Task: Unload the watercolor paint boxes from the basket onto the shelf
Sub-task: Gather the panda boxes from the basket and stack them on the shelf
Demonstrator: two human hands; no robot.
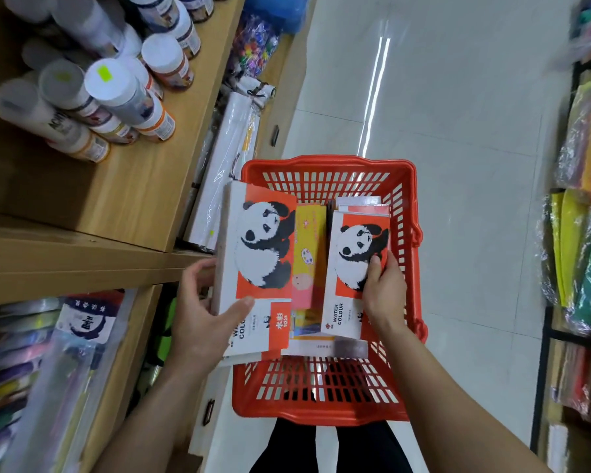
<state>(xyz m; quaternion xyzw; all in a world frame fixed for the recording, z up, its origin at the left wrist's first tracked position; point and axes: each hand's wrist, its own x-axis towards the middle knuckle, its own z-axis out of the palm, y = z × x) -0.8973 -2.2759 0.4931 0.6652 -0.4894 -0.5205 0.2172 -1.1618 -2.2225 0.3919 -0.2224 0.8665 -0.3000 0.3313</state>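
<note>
Left hand (207,312) gripping one panda box (256,268), right hand (384,291) pinching another panda box (352,268) (both over red basket (321,401)).

A glossy pale tiled floor (458,131) runs from 12 to 6 o'clock, with a long streak of ceiling light (377,93) mirrored in it. At 9 to 11 o'clock stands a light wooden shelf (116,199) carrying white-capped jars (113,87). At 3 o'clock a black-framed rack (543,336) holds wrapped coloured sheets (584,233). At 8 o'clock, packets in clear plastic (48,353) fill a lower level.
</note>
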